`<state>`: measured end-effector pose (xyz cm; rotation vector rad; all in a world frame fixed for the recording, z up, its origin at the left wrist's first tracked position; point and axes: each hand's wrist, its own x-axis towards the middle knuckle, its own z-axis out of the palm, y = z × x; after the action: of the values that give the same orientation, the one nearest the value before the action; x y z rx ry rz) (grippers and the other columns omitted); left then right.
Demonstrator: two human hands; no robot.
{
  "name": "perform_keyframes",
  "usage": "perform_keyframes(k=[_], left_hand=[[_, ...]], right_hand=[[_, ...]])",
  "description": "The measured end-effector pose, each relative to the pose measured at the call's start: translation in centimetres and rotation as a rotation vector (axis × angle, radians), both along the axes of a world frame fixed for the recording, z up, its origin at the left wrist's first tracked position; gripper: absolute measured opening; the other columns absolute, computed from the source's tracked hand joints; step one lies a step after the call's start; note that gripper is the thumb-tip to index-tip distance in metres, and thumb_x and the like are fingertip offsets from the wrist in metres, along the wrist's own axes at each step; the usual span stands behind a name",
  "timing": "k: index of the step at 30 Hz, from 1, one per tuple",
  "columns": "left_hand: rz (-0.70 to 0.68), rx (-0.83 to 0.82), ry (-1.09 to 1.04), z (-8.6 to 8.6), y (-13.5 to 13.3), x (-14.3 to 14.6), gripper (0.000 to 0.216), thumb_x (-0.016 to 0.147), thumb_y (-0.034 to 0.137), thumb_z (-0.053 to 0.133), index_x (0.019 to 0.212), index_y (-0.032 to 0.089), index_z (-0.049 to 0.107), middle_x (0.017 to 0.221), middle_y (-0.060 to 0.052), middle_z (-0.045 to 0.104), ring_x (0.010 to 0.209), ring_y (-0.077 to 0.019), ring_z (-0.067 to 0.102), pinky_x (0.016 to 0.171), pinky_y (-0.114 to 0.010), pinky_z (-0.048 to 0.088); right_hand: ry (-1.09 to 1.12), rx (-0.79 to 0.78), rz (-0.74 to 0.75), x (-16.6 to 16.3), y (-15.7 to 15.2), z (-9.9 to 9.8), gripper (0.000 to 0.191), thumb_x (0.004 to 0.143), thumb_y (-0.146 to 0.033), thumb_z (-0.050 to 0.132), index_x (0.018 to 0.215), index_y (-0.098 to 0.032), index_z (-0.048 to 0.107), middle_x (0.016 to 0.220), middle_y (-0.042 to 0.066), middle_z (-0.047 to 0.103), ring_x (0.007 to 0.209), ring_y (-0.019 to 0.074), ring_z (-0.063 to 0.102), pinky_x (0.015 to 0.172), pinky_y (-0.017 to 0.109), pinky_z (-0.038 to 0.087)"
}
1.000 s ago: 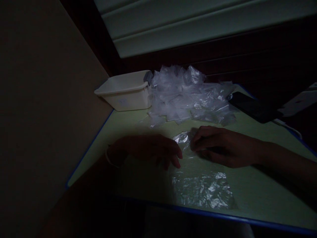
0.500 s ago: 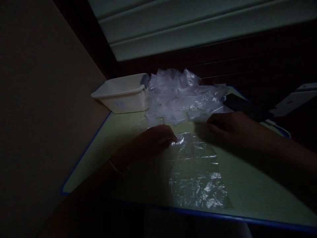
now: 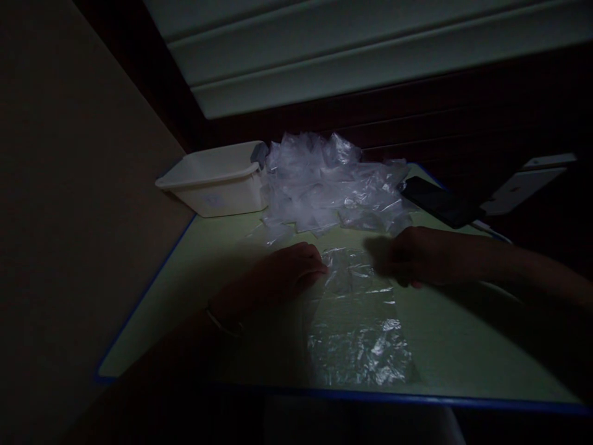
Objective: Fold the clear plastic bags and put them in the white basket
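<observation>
A clear bag (image 3: 354,315) lies flat on the desk (image 3: 467,327), in front of the pile of bags (image 3: 319,185). The left hand (image 3: 296,266) is curled at its pile-side left corner, the right hand (image 3: 417,256) beside the right one; whether either grips, I cannot tell. A tub (image 3: 222,194) stands left of the pile, a phone (image 3: 440,203) right.

The flat sheet (image 3: 359,337) is thin, transparent plastic film, creased and glossy; the heaped film (image 3: 324,182) is crinkled, cloudy plastic, shiny in patches. The bin (image 3: 227,199) is smooth plastic; the table (image 3: 463,346) appears matt, dim light limiting certainty.
</observation>
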<state>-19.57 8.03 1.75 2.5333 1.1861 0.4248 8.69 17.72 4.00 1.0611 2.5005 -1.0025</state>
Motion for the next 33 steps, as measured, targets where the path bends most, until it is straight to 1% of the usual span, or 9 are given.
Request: perform_keyframes(k=[6,9,14,20,23,27,30,33], left_hand=[[0.011,-0.013,0.001,0.1,0.0,0.3,0.021,0.096,0.022,0.048,0.106,0.018,0.066,0.102,-0.006,0.062,0.092,-0.0155,0.058,0.083,-0.030,0.049],[0.011,-0.008,-0.013,0.0,-0.1,0.4,0.021,0.096,0.021,0.048,0.106,0.018,0.066,0.101,-0.006,0.062,0.091,-0.0154,0.058,0.083,-0.030,0.049],[0.027,-0.021,-0.010,0.0,-0.2,0.5,0.020,0.096,0.022,0.049,0.106,0.017,0.066,0.103,-0.006,0.062,0.093,-0.0151,0.058,0.084,-0.029,0.048],[0.023,-0.014,-0.008,0.0,-0.2,0.6,0.020,0.096,0.021,0.049,0.106,0.017,0.066,0.103,-0.006,0.062,0.092,-0.0143,0.058,0.083,-0.029,0.048],[0.025,-0.009,0.005,-0.1,-0.1,0.6,0.021,0.096,0.022,0.048,0.106,0.018,0.067,0.102,-0.006,0.062,0.091,-0.0147,0.058,0.083,-0.030,0.049],[0.010,0.001,-0.002,-0.2,-0.1,0.5,0.021,0.096,0.022,0.048,0.105,0.016,0.066,0.101,-0.007,0.062,0.090,-0.0152,0.059,0.081,-0.030,0.049],[-0.003,0.006,-0.009,-0.1,0.0,0.5,0.021,0.096,0.023,0.048,0.105,0.016,0.066,0.100,-0.007,0.062,0.090,-0.0156,0.058,0.081,-0.030,0.049],[-0.001,-0.003,0.004,0.1,-0.1,0.6,0.022,0.097,0.023,0.046,0.106,0.016,0.066,0.101,-0.007,0.062,0.092,-0.0159,0.058,0.083,-0.030,0.048]], right_hand=[[-0.055,-0.095,0.052,0.1,-0.8,0.8,0.036,0.086,-0.043,0.050,0.071,-0.015,0.067,0.064,0.005,0.067,0.053,0.0153,0.058,0.047,0.023,0.036],[-0.050,-0.060,0.063,-0.3,-1.6,1.2,0.033,0.086,-0.040,0.050,0.071,-0.015,0.066,0.064,0.006,0.067,0.053,0.0157,0.058,0.046,0.024,0.036],[-0.014,-0.010,0.028,-1.0,-2.7,1.5,0.027,0.084,-0.034,0.051,0.065,-0.017,0.061,0.059,0.005,0.063,0.048,0.0146,0.054,0.043,0.023,0.032],[0.000,-0.002,0.096,-1.3,-2.7,1.2,0.021,0.083,-0.029,0.052,0.069,-0.017,0.060,0.057,0.001,0.060,0.047,0.0119,0.050,0.041,0.021,0.029],[0.027,-0.025,0.094,-1.2,-2.5,1.2,0.020,0.084,-0.029,0.051,0.070,-0.017,0.061,0.058,0.001,0.060,0.047,0.0121,0.050,0.042,0.021,0.030],[0.031,-0.064,0.058,-1.0,-2.0,1.4,0.022,0.084,-0.030,0.052,0.069,-0.017,0.061,0.060,0.002,0.062,0.050,0.0137,0.054,0.044,0.022,0.034],[0.015,-0.042,0.022,-0.6,-1.6,1.2,0.029,0.085,-0.038,0.052,0.069,-0.017,0.062,0.060,0.004,0.064,0.051,0.0151,0.056,0.046,0.023,0.036],[-0.029,-0.009,0.021,-0.4,-1.5,1.0,0.037,0.087,-0.045,0.050,0.066,-0.017,0.063,0.058,0.005,0.063,0.049,0.0154,0.054,0.044,0.025,0.034]])
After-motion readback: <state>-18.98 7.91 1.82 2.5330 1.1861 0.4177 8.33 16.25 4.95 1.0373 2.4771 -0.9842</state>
